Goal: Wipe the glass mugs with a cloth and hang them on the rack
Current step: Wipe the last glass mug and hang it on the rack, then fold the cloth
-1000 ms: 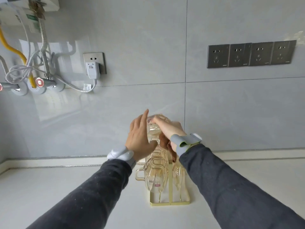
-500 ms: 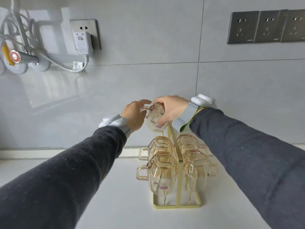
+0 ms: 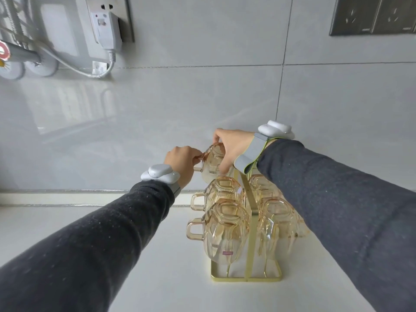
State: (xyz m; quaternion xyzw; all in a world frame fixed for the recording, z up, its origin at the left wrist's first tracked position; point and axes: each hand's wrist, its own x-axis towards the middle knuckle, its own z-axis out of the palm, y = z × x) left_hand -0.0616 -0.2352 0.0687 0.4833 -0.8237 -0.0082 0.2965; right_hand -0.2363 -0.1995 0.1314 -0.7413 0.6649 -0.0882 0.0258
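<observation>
Mug: we see the mug [image 3: 211,164] at the top of the rack [image 3: 247,279], above four mugs [image 3: 225,230] that hang there; whether it hangs already, we cannot tell.
Left hand: the left hand [image 3: 181,162] pinches its handle.
Right hand: the right hand [image 3: 233,146] is curled round its body.
Handling: we judge it stiff, smooth, rather light and fragile (glass may chip against metal).
Hold: handle and body together, we think.

An amber mug [image 3: 211,168], gripped by the left hand [image 3: 182,162] and right hand [image 3: 233,146], seemingly sits atop the rack [image 3: 246,279]
</observation>
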